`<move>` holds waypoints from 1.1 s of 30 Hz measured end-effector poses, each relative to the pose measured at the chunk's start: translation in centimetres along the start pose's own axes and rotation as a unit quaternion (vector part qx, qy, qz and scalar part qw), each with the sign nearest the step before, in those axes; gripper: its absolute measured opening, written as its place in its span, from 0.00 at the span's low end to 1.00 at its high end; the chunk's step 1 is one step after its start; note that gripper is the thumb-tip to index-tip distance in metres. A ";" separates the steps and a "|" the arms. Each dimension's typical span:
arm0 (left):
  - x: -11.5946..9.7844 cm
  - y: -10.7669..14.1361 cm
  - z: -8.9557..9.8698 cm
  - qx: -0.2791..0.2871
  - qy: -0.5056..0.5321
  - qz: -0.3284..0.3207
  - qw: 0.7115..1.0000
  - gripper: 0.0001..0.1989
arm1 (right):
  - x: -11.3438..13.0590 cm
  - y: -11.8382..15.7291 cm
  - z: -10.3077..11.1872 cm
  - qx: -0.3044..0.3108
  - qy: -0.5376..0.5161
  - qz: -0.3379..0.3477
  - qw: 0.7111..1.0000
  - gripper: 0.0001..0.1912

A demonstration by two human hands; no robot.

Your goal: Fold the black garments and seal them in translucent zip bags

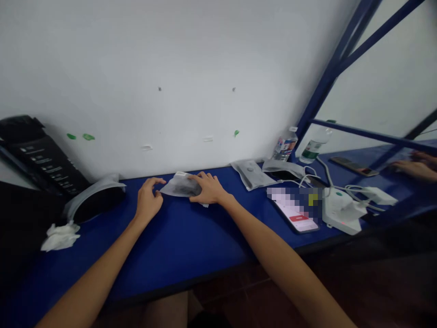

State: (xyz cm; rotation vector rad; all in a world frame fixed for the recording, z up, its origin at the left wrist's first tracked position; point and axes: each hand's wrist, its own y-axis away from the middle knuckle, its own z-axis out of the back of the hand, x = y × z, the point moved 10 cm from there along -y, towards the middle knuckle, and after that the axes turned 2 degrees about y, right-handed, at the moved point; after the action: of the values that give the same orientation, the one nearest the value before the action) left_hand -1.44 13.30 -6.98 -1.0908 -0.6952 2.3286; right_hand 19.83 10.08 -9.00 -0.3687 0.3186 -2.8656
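A greyish, translucent plastic pouch point(180, 186) lies on the blue tabletop near the wall, with something dark showing faintly inside. My right hand point(209, 187) grips its right end, thumb in front and fingers over the top. Beside the pouch's left tip is my left hand point(149, 198), its fingers curved and the thumb apart from them, holding nothing. Whether a fingertip touches the pouch corner, I cannot tell.
On the right are another flat pouch point(254, 175), an open pouch point(285, 169), a lit phone point(297, 214), a power strip point(343, 212) with cables and water bottles point(285, 145). A large pouch point(92, 200), crumpled tissue point(60, 237) and black box point(41, 155) stand left.
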 end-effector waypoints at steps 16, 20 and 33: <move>-0.9 1.0 -2.4 0.065 0.051 0.006 0.997 0.13 | -21.1 7.9 6.4 -0.109 0.078 -0.475 0.870 0.46; -1.2 1.0 -2.3 0.066 0.050 0.003 0.997 0.13 | -18.1 5.5 6.7 -0.114 0.143 -0.357 0.916 0.43; -1.5 0.9 -1.9 0.060 0.042 -0.003 0.997 0.12 | -16.3 5.9 8.0 -0.189 0.200 -0.378 0.884 0.14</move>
State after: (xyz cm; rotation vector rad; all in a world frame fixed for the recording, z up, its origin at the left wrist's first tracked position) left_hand 0.78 12.15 -7.73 -1.1224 -0.5197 2.2729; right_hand 38.56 7.23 -6.49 0.0862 1.0214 -3.6345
